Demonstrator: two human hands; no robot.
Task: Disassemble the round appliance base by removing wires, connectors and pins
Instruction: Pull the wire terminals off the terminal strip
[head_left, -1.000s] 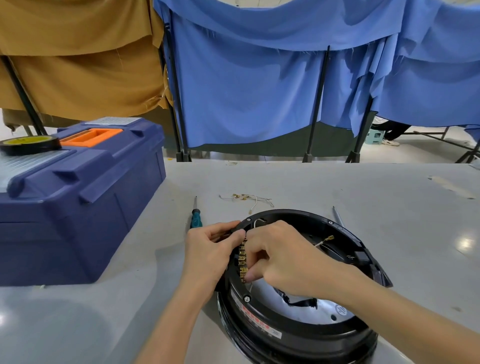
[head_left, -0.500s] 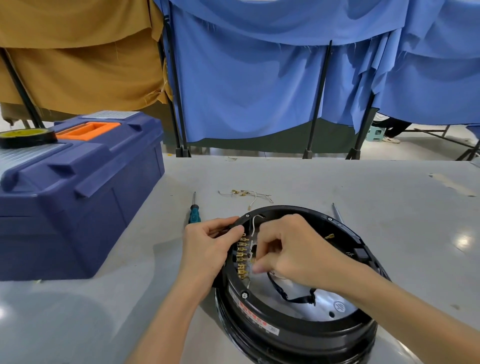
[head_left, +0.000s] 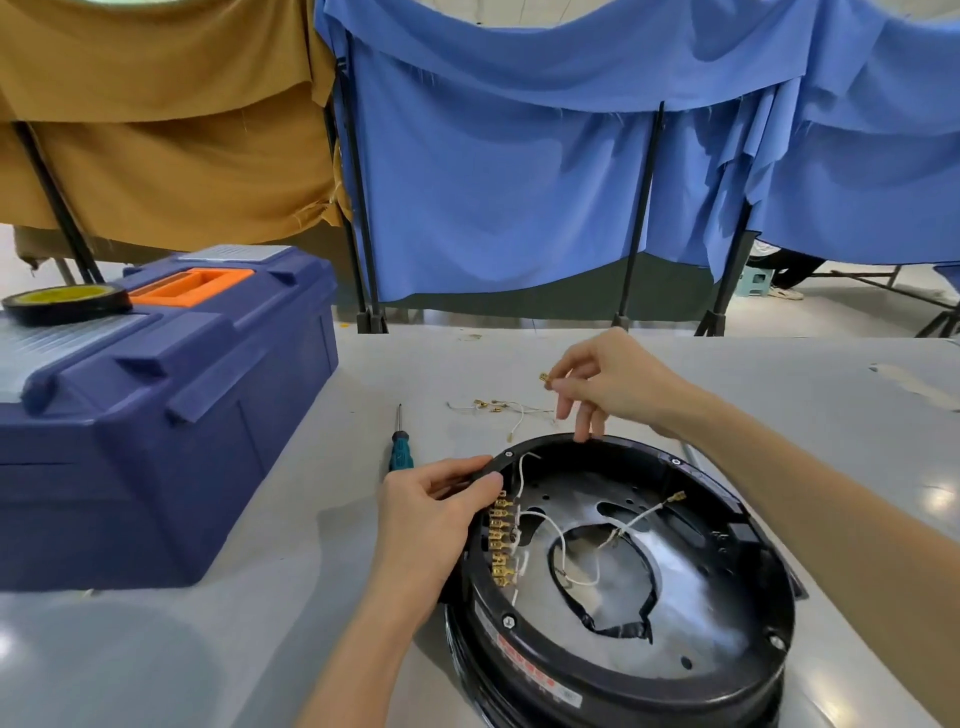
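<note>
The round black appliance base (head_left: 727, 691) lies open side up on the grey table. A row of several brass connectors (head_left: 501, 540) runs along its left inner wall, and white wires (head_left: 561, 535) loop across the metal plate inside. My left hand (head_left: 436, 519) grips the base's left rim beside the connectors. My right hand (head_left: 602, 384) is raised above the far rim and pinches a small brass connector (head_left: 544, 379) between thumb and forefinger. A small pile of removed wires and connectors (head_left: 498, 408) lies on the table behind the base.
A teal-handled screwdriver (head_left: 399, 447) lies left of the base. A blue toolbox (head_left: 156, 405) with an orange handle and a tape roll (head_left: 67, 304) on its lid fills the left. A thin metal tool (head_left: 691, 454) shows at the base's far right rim. Blue and tan cloth screens hang behind.
My right hand has lifted out of the base, up and away toward the far side, with a brass connector pinched in it. My left hand stays on the rim.
</note>
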